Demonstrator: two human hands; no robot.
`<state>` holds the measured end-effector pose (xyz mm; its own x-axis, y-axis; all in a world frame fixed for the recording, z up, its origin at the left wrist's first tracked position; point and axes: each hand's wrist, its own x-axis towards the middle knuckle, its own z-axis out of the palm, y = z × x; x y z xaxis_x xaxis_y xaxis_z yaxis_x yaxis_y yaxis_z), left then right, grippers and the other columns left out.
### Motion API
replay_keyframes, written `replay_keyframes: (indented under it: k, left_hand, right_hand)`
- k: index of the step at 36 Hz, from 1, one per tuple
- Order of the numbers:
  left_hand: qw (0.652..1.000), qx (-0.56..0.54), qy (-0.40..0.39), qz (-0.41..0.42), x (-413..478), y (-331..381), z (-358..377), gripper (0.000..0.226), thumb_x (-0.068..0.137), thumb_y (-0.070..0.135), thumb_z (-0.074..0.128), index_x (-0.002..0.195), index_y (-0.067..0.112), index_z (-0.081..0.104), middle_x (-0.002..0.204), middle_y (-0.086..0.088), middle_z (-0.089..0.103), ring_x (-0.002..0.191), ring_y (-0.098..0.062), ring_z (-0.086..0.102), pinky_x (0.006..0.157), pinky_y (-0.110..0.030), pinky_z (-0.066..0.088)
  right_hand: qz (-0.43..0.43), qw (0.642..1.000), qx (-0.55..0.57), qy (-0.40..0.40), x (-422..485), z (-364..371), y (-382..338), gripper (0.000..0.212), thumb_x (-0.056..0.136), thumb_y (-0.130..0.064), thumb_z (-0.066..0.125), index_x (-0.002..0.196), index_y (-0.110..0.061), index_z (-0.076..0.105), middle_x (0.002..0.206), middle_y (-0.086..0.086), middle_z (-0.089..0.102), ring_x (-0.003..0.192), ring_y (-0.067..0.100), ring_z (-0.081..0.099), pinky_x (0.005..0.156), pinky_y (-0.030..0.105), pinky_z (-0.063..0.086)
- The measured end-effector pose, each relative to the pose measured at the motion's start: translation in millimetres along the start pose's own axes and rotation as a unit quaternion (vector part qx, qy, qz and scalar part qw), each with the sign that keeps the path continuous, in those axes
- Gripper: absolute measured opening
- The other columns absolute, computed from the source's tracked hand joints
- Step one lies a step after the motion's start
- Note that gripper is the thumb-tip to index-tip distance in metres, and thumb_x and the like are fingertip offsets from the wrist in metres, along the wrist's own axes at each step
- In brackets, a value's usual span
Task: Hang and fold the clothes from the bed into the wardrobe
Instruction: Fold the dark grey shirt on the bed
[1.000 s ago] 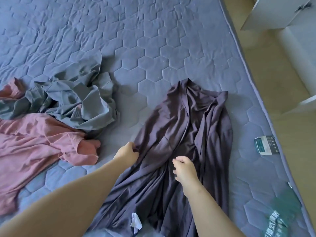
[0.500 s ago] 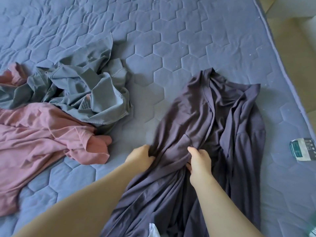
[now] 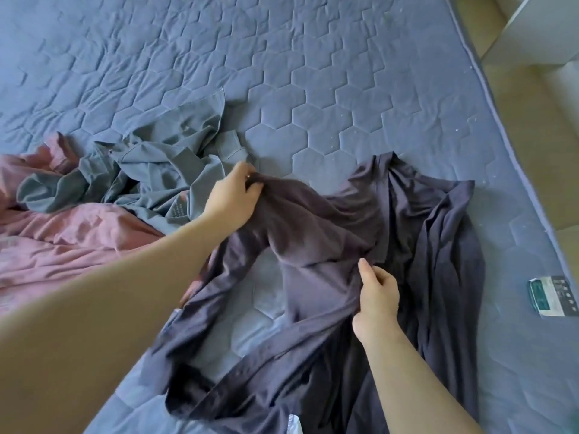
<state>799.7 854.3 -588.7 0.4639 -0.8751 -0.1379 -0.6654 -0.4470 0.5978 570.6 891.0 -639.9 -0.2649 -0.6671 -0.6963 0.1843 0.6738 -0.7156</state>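
A: What lies on the mattress [image 3: 313,73], and where?

B: Three garments and one packet. The spread garment [image 3: 438,245] lies near the right edge, reaching to the near edge. The crumpled garment [image 3: 163,170] lies to its left, towards the middle. The third garment [image 3: 62,245] lies at the left edge, partly under the crumpled one.

A: And the hands?

B: The left hand [image 3: 233,198] is on the spread garment's left part, over the crumpled garment's right border. The right hand [image 3: 377,296] is on its middle, nearer the near edge.

A: The packet?

B: The packet [image 3: 553,296] lies by the right edge, right of the spread garment, apart from it. Furniture [image 3: 539,32] stands beyond the far right corner.
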Motion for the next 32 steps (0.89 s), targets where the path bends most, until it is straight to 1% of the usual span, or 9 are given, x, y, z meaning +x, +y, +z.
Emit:
replay_keyframes:
  k: [4, 6, 10, 12, 15, 18, 21, 27, 32]
  left_hand:
    - [0.997, 0.071, 0.011, 0.039, 20.5, 3.2, -26.5, 0.026, 0.092, 0.023, 0.051, 0.116, 0.014, 0.052, 0.112, -0.017, 0.062, 0.103, -0.036, 0.055, 0.077, -0.034, 0.039]
    - [0.994, 0.097, 0.01, 0.057, 30.5, 4.8, -40.0, 0.024, 0.092, 0.023, 0.051, 0.114, 0.014, 0.052, 0.11, -0.017, 0.062, 0.1, -0.036, 0.055, 0.073, -0.033, 0.036]
    - [0.984, 0.15, 0.019, 0.09, 55.1, 10.4, -60.0, 0.024, 0.094, 0.023, 0.047, 0.115, 0.014, 0.051, 0.111, -0.018, 0.061, 0.099, -0.037, 0.055, 0.07, -0.034, 0.035]
    - [0.983, 0.155, 0.045, 0.085, 66.9, 14.2, -63.9, 0.024, 0.095, 0.021, 0.045, 0.117, 0.012, 0.051, 0.11, -0.021, 0.06, 0.098, -0.038, 0.054, 0.068, -0.035, 0.034]
    - [0.988, 0.119, 0.085, 0.054, 81.8, 14.3, -59.1, 0.025, 0.095, 0.019, 0.043, 0.118, 0.009, 0.05, 0.113, -0.022, 0.058, 0.101, -0.039, 0.053, 0.07, -0.035, 0.034]
    - [0.995, 0.098, 0.025, 0.01, 82.3, 3.1, -39.7, 0.045, 0.093, 0.026, 0.049, 0.135, 0.014, 0.038, 0.138, -0.016, 0.041, 0.123, -0.037, 0.04, 0.097, -0.042, 0.036]
    - [0.99, 0.127, -0.039, -0.043, 60.6, -12.2, -17.8, 0.075, 0.085, 0.046, 0.059, 0.146, 0.024, 0.02, 0.151, -0.006, 0.021, 0.134, -0.036, 0.027, 0.106, -0.051, 0.027]
    - [0.963, 0.234, -0.118, -0.055, 15.5, -44.2, 3.5, 0.094, 0.069, 0.053, 0.071, 0.143, 0.022, 0.021, 0.148, -0.005, 0.023, 0.136, -0.03, 0.025, 0.104, -0.053, 0.025]
    - [0.916, 0.387, -0.106, 0.013, -6.5, -53.6, 5.5, 0.052, 0.081, 0.037, 0.063, 0.129, 0.024, 0.045, 0.136, -0.002, 0.038, 0.128, -0.027, 0.032, 0.103, -0.046, 0.025]
  right_hand:
    - [0.021, 0.999, -0.031, -0.023, -1.5, 4.8, 0.5, 0.006, 0.089, -0.011, 0.059, 0.085, -0.016, 0.057, 0.083, 0.002, 0.057, 0.072, 0.015, 0.053, 0.069, 0.029, 0.045]
    - [0.04, 0.999, -0.03, -0.016, -1.8, 4.6, 1.2, 0.005, 0.09, -0.005, 0.054, 0.09, -0.004, 0.059, 0.077, 0.003, 0.053, 0.071, 0.015, 0.048, 0.063, 0.025, 0.044]
    - [0.04, 0.998, -0.039, 0.013, 1.4, 6.1, -3.3, 0.012, 0.09, 0.0, 0.046, 0.091, -0.001, 0.058, 0.088, 0.009, 0.051, 0.084, 0.02, 0.046, 0.074, 0.032, 0.044]
    - [0.026, 0.999, -0.038, 0.016, 4.3, 10.3, -8.0, 0.015, 0.088, 0.002, 0.042, 0.081, 0.011, 0.051, 0.077, 0.015, 0.041, 0.077, 0.019, 0.039, 0.072, 0.032, 0.046]
    - [0.003, 0.999, -0.004, 0.033, 11.5, 17.8, -14.3, 0.019, 0.089, 0.002, 0.04, 0.096, 0.019, 0.045, 0.074, 0.022, 0.037, 0.067, 0.015, 0.039, 0.098, 0.051, 0.044]
    - [0.047, 0.999, 0.018, -0.006, 14.9, 23.2, -17.6, 0.009, 0.096, -0.008, 0.045, 0.101, -0.006, 0.051, 0.108, 0.027, 0.054, 0.112, 0.037, 0.055, 0.092, 0.035, 0.044]
    - [0.116, 0.992, -0.004, -0.041, 12.0, 26.4, -7.0, 0.019, 0.096, -0.014, 0.05, 0.105, 0.002, 0.054, 0.124, 0.026, 0.053, 0.117, 0.038, 0.053, 0.094, 0.04, 0.044]
    - [0.176, 0.977, -0.069, -0.102, 1.4, 29.7, 21.2, 0.018, 0.094, -0.02, 0.054, 0.11, -0.011, 0.054, 0.102, 0.01, 0.056, 0.093, 0.023, 0.055, 0.085, 0.035, 0.044]
    - [0.14, 0.98, -0.103, -0.1, -4.0, 40.5, 22.9, 0.011, 0.091, -0.02, 0.058, 0.084, -0.013, 0.055, 0.084, 0.005, 0.057, 0.064, 0.014, 0.051, 0.059, 0.024, 0.043]
